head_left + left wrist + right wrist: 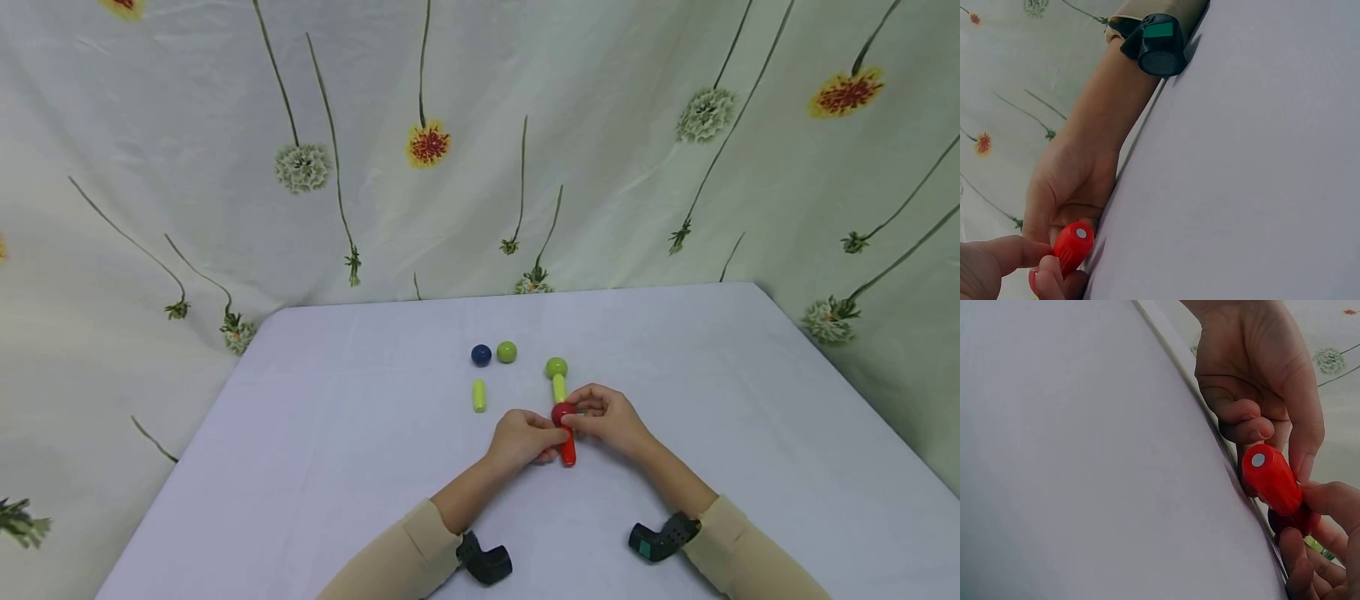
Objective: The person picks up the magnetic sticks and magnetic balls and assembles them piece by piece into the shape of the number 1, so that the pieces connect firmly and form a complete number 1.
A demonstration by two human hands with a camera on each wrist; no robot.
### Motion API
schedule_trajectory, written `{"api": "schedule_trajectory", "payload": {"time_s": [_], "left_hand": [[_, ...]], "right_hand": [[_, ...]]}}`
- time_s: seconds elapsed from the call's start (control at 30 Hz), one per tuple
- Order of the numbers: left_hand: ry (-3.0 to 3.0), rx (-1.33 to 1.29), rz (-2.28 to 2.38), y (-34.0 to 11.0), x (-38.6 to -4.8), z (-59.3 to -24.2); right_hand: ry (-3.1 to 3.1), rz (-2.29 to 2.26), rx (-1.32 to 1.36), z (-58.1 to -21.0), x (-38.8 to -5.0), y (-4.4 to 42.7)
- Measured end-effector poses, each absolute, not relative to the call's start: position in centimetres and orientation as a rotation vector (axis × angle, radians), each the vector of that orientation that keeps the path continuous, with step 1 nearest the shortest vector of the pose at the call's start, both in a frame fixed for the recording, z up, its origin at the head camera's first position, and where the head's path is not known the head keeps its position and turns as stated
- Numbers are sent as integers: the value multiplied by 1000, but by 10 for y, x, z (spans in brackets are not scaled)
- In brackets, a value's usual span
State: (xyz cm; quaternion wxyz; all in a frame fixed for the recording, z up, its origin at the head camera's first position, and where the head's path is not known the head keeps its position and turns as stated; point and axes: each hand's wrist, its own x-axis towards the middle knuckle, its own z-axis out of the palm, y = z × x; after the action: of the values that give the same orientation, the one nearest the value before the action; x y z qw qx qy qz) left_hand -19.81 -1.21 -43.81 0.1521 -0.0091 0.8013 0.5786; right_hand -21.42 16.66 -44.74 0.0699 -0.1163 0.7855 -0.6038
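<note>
My left hand (525, 437) pinches a red rod (568, 452) between thumb and fingers. The rod's near end shows a silver disc in both wrist views. My right hand (609, 419) holds a red ball (561, 412) at the rod's far end. Beyond that ball, a yellow-green rod (558, 388) and a green ball (557, 367) stand in line with the red pieces. In the right wrist view the red rod (1272, 481) lies between both hands' fingertips, and fingers partly hide the red ball.
Left of the hands, a loose yellow-green rod (479, 396) lies on the white-covered table (337, 450). A dark blue ball (482, 355) and another green ball (507, 352) sit behind it. A flower-patterned cloth (465, 200) hangs behind the table.
</note>
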Motion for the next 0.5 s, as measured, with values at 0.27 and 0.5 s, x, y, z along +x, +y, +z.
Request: {"api": "schedule_trajectory", "payload": {"time_s": [0.27, 0.5], "left_hand": [[2281, -87, 1673, -12, -199, -437], [2272, -101, 1669, -11, -198, -437]], "right_hand": [[2404, -1809, -320, -459, -221, 169], [2476, -1805, -281, -459, -214, 172]]}}
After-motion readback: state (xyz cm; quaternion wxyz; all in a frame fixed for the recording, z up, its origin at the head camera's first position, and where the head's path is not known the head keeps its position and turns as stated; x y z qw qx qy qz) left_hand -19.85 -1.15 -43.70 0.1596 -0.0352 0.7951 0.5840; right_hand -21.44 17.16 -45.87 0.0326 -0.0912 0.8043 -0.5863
